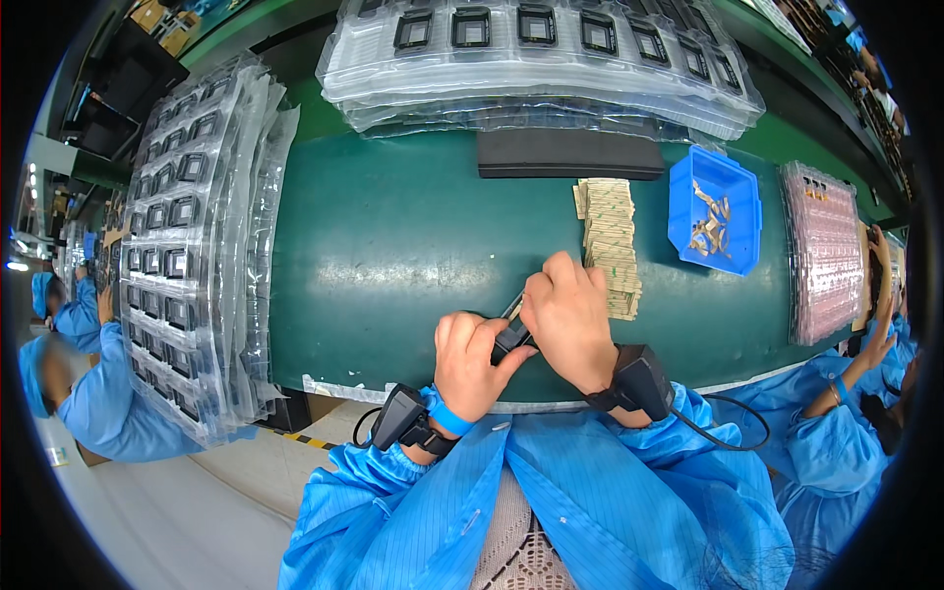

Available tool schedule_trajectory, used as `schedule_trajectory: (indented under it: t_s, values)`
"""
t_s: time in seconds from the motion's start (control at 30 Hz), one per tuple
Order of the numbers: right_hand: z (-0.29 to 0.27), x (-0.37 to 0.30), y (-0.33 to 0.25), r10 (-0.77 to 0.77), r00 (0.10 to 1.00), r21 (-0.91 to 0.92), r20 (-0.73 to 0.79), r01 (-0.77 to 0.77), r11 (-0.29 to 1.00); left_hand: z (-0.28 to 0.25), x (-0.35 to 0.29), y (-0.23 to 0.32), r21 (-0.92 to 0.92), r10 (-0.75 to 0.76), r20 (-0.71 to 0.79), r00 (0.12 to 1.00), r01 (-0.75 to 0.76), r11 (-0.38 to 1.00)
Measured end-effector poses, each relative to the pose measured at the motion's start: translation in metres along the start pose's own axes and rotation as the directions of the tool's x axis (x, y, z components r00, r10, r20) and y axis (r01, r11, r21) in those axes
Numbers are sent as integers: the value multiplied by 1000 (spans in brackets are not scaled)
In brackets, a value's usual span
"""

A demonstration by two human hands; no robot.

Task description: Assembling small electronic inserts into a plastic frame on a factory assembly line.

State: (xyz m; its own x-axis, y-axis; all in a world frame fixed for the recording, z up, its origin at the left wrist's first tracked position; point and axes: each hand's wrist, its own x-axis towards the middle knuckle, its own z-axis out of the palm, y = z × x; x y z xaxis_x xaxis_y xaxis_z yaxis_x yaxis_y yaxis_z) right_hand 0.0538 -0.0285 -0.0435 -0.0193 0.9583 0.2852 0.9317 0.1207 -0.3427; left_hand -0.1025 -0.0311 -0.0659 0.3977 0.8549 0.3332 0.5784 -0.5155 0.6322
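Near the front edge of the table, my left hand is closed on a small black frame-like part, thumb along its near side. My right hand is over the far right side of the same part, fingers bent and pinched together. Whatever those fingertips hold is hidden beneath the hand. Just beyond my right hand lies a long, overlapping stack of beige strips with green marks. A blue bin with several small tan and metallic-looking pieces stands farther right.
Clear plastic trays of black frames are piled at the back, with another tall pile at the left. A flat black block lies before the back pile. Pinkish trays stand at right. People in blue work on both sides.
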Motion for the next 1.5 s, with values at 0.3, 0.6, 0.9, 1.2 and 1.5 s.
schedule_trajectory:
  t_s: [0.3,0.6,0.9,1.2,1.5]
  values:
    - [0,-7,2,-128,992,71,5,127,989,0,0,-1,-14,8,-5,1000,-9,1000]
    - [-27,-15,-2,-138,966,645,219,-37,763,5,-4,-6,-42,-22,-35,999,21,999]
    - [-34,8,16,116,963,552,244,-237,800,-12,7,-2,-75,-66,80,995,72,995]
    - [-23,8,19,-142,969,469,203,31,883,-18,12,-8,-136,-59,159,986,81,987]
    - [-12,6,16,-286,914,272,288,208,940,-18,13,-10,-141,-58,181,982,84,986]
